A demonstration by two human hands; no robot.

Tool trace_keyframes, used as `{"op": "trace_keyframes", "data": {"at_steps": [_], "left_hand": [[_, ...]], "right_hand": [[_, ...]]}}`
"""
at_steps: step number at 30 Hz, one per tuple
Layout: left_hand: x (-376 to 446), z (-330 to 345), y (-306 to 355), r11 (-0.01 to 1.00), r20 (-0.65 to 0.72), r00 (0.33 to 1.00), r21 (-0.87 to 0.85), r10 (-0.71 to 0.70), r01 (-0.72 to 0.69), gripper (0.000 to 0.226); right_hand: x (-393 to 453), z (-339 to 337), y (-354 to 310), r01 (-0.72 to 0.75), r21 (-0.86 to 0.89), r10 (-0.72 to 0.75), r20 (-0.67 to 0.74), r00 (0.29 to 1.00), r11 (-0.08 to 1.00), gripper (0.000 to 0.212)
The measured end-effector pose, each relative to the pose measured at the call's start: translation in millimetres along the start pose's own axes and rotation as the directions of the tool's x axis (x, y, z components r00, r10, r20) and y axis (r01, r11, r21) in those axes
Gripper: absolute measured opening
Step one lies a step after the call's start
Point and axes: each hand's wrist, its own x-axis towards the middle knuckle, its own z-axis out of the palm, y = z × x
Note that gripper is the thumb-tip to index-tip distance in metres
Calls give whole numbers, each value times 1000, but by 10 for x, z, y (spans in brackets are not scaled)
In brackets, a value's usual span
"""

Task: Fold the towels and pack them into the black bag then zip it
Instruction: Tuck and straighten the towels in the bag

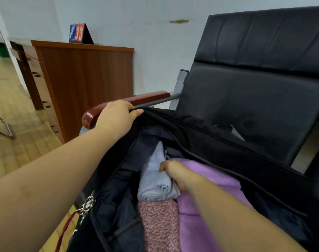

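A black padded seat (255, 99) with a wooden armrest (136, 99) is seen against a pale wall, a wooden cabinet (86, 84) far left. The black bag (218, 142) lies unzipped on the seat, holding pale blue (155, 179), pink speckled (158, 224) and purple towels (200, 206). The bag's far-left edge is pinched by the left hand (115, 115); the right hand (176, 173), fingers curled, is pressed between the blue and purple towels, its grip hidden.

left hand (117, 115) grips black bag (218, 142) rim; right hand (178, 174) presses purple towel (209, 180) inside.
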Motion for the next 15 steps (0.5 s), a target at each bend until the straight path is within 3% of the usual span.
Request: {"op": "trace_keyframes", "data": {"at_steps": [2,3,4,6,7,8,11,13,15], "left_hand": [[-14,3,-20,1000,2,1000,0,3,-3,35],[-24,7,-32,1000,3,1000,-2,3,-3,35],[-35,10,-45,1000,3,1000,-7,0,0,35],[-69,11,-66,1000,4,1000,-19,-3,3,35],[-84,11,-72,1000,4,1000,-21,0,0,35],[-100,10,-74,1000,6,1000,-23,0,0,35],[-148,-16,-58,999,17,1000,-31,-12,13,33],[-157,-27,-55,1000,22,1000,-21,-16,16,33],[-163,-1,-57,999,34,999,-17,-37,37,34]], "right_hand": [[2,34,44,117,-301,-160,-122,980,946,49],[-76,50,46,154,-467,-261,-174,950,871,62],[-155,69,45,172,-630,-373,-201,906,758,69],[-289,101,54,190,-904,-614,-96,783,384,67],[-322,96,59,206,-949,-658,-2,753,238,63],[-348,83,68,226,-962,-636,77,768,156,60],[-299,-17,205,219,-965,-306,166,937,144,62],[-263,-63,290,213,-961,-195,178,964,177,61],[-269,-66,321,231,-948,-207,186,961,220,60]]}}
